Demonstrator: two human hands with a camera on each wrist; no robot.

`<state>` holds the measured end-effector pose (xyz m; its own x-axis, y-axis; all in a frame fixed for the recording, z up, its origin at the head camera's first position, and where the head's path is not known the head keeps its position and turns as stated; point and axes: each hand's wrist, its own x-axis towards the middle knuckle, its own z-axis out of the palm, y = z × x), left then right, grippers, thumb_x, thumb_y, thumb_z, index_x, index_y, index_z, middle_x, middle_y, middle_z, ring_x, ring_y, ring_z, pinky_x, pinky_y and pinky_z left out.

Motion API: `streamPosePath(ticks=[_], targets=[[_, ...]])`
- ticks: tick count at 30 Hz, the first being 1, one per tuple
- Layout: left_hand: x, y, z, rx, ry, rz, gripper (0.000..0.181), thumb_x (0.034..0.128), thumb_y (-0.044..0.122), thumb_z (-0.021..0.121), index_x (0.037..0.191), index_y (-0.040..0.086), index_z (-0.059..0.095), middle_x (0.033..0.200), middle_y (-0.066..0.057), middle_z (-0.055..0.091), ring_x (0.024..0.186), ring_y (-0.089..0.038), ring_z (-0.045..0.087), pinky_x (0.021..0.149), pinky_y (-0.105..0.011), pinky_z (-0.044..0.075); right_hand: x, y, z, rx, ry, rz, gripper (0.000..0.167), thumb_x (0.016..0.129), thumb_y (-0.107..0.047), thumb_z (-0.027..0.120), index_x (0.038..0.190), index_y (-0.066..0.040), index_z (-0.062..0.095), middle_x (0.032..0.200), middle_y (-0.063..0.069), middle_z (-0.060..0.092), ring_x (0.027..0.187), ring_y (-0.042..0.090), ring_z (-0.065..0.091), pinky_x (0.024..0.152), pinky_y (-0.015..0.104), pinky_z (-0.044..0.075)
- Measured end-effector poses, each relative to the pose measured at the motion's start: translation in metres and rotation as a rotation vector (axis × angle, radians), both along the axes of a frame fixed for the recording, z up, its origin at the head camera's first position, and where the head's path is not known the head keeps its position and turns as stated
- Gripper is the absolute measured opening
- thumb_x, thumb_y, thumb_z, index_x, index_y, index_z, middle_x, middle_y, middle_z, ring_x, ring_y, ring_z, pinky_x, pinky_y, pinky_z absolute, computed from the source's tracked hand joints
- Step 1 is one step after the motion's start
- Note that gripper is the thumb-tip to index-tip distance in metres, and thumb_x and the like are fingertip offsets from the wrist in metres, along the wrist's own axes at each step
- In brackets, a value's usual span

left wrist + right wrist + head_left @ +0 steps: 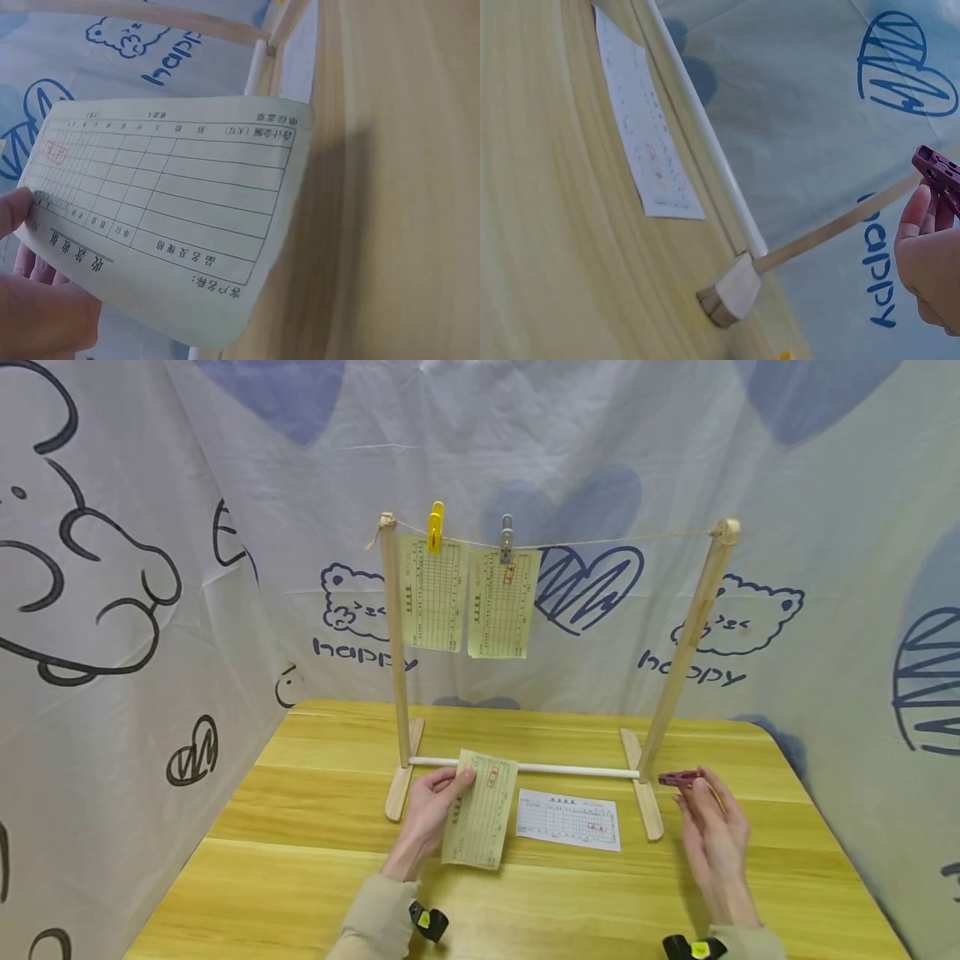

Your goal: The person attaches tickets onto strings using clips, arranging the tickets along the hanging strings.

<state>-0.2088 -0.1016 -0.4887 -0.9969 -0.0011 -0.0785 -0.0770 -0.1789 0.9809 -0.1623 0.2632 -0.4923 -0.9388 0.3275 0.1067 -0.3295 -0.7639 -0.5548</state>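
My left hand [433, 806] pinches a yellowish receipt slip [480, 814] by its upper left edge, holding it up over the table. In the left wrist view the printed grid and a red stamp show on that slip [180, 202]. My right hand [716, 827] holds a dark red clothespin [678, 778] between thumb and fingers, to the right of the wooden stand. The same clothespin [937, 169] is partly cut off in the right wrist view. A white receipt slip [570, 820] lies flat on the table between the hands.
A wooden stand [693, 652] carries a string [622, 541]. Two yellowish slips hang from it, the left one [433, 602] under a yellow clothespin [436, 529], the right one [502, 610] under a grey clothespin [507, 539]. A white rod [577, 770] joins the feet. Behind hangs a printed cloth [480, 443].
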Motion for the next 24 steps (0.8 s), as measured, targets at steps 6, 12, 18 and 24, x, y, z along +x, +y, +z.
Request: streamPosePath(ticks=[6,12,18,24], targets=[[0.001,0.007,0.006,0.062,-0.008,0.014,0.031,0.0916,0.018,0.075,0.110,-0.006,0.069,0.084,0.001,0.078,0.075,-0.009,0.071,0.069,-0.022,0.059,-0.003,-0.006,0.008,0.053,-0.009,-0.004,0.026,0.100,0.004,0.053,0.124,0.002,0.061,0.107,0.011,0.072,0.094,0.019,0.073,0.083,0.027,0.061],[0.000,0.013,0.015,0.072,-0.025,0.025,0.031,0.0906,0.023,0.077,0.107,-0.003,0.072,0.078,0.006,0.075,0.071,-0.005,0.065,0.061,-0.018,0.051,-0.005,-0.011,0.017,0.059,0.013,0.014,0.025,0.100,0.004,0.052,0.123,0.001,0.062,0.108,0.011,0.070,0.095,0.018,0.072,0.084,0.026,0.060],[0.000,0.020,0.024,0.146,-0.026,0.018,0.027,0.0916,0.022,0.076,0.106,-0.001,0.072,0.081,0.005,0.075,0.074,-0.008,0.066,0.069,-0.024,0.057,-0.007,-0.016,0.029,0.075,-0.034,-0.001,0.030,0.099,0.003,0.055,0.129,0.003,0.057,0.110,0.010,0.067,0.096,0.017,0.071,0.085,0.025,0.060],[-0.002,0.029,0.033,0.217,-0.001,0.031,0.021,0.0922,0.017,0.074,0.103,-0.001,0.073,0.080,0.004,0.076,0.072,-0.008,0.068,0.066,-0.023,0.058,-0.010,-0.022,0.040,0.073,-0.037,-0.028,0.029,0.098,0.003,0.057,0.126,0.005,0.060,0.110,0.011,0.068,0.093,0.017,0.070,0.081,0.025,0.060]])
